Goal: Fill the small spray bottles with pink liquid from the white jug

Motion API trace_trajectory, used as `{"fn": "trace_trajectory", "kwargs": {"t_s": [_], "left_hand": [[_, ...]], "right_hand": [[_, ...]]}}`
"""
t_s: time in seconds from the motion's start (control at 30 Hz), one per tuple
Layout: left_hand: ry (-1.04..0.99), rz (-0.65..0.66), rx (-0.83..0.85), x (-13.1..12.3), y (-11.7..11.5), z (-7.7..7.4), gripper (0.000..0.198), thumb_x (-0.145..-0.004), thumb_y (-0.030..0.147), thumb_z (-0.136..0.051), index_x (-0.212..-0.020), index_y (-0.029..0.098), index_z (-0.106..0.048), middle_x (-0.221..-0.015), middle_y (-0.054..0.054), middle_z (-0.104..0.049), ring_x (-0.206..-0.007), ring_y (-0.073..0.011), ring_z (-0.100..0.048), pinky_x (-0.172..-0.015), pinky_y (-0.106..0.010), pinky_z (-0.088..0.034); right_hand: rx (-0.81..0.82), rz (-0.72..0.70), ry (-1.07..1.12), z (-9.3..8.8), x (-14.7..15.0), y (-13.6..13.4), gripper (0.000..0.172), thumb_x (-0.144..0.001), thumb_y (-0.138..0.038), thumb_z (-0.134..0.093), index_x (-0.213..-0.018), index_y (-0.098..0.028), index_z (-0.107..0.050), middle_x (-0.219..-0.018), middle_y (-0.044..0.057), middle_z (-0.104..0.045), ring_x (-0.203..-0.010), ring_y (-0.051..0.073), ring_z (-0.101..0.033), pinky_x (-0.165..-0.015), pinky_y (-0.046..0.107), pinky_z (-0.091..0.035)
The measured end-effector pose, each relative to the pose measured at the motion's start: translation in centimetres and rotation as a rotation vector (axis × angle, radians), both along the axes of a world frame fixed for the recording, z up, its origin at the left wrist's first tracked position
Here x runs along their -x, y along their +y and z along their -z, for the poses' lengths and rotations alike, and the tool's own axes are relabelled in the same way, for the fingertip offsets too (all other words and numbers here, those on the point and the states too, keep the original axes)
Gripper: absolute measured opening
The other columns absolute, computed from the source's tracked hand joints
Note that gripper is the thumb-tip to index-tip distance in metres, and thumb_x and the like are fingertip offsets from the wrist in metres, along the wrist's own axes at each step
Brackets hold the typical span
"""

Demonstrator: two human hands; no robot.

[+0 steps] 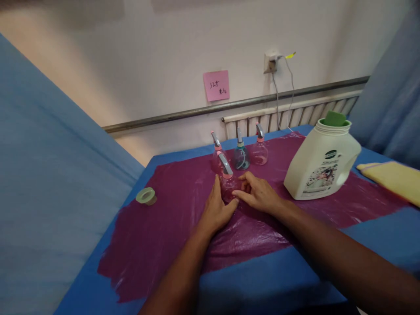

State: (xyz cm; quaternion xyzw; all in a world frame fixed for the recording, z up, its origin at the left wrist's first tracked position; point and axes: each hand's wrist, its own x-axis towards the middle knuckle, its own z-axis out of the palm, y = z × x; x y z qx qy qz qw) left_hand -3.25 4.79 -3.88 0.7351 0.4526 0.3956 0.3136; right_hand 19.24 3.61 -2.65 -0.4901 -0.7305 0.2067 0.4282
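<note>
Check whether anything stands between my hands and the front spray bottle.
Nothing visible does: your left hand and right hand cup the front spray bottle from either side. The other three spray bottles stand behind it, not between.

I see one translucent pink, round plastic spray bottle, grey trigger, pink collar; roughly upright on purple plastic sheet.

Spray bottle before three others, left of jug
</note>
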Motion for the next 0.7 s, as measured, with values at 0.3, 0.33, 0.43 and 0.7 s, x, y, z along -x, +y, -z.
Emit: {"fn": "trace_trajectory", "kwargs": {"t_s": [0.3,0.33,0.43,0.7], "left_hand": [[0.061,-0.002,0.017,0.1,-0.6,0.0,0.112,-0.097,0.044,-0.086,-0.185,0.025,-0.02,-0.186,-0.022,-0.039,-0.171,-0.0444,-0.043,-0.138,-0.069,-0.04],[0.065,-0.003,0.02,0.1,-0.7,0.0,0.113,-0.096,0.045,-0.086,-0.185,0.025,-0.019,-0.187,-0.022,-0.037,-0.172,-0.0445,-0.041,-0.138,-0.068,-0.04],[0.102,-0.024,0.032,0.0,-0.8,-0.3,0.118,-0.095,0.046,-0.087,-0.185,0.024,-0.016,-0.189,-0.023,-0.032,-0.175,-0.0448,-0.035,-0.14,-0.069,-0.036],[-0.057,-0.267,-0.232,0.2,-1.2,-3.1,0.034,-0.103,0.044,-0.075,-0.13,0.025,-0.067,-0.13,-0.009,-0.073,-0.12,-0.0272,-0.073,-0.106,-0.043,-0.059]], "right_hand": [[-0.017,0.003,-0.075,-0.3,-0.7,-0.5,0.033,-0.104,-0.052,-0.076,-0.12,-0.025,-0.065,-0.091,0.003,-0.08,-0.076,0.025,-0.075,-0.07,0.036,-0.048],[-0.044,0.032,-0.087,-0.5,-0.8,-0.5,0.031,-0.105,-0.053,-0.074,-0.115,-0.025,-0.066,-0.091,0.004,-0.081,-0.077,0.026,-0.076,-0.071,0.037,-0.048],[-0.157,0.15,-0.094,-1.1,-1.3,-0.6,0.034,-0.111,-0.055,-0.064,-0.094,-0.027,-0.065,-0.085,0.004,-0.079,-0.075,0.024,-0.073,-0.071,0.037,-0.045],[-0.299,0.249,-0.15,-2.4,-1.3,-0.7,0.053,-0.118,-0.054,-0.045,-0.071,-0.028,-0.039,-0.063,0.002,-0.055,-0.059,0.019,-0.047,-0.065,0.038,-0.03]]}}
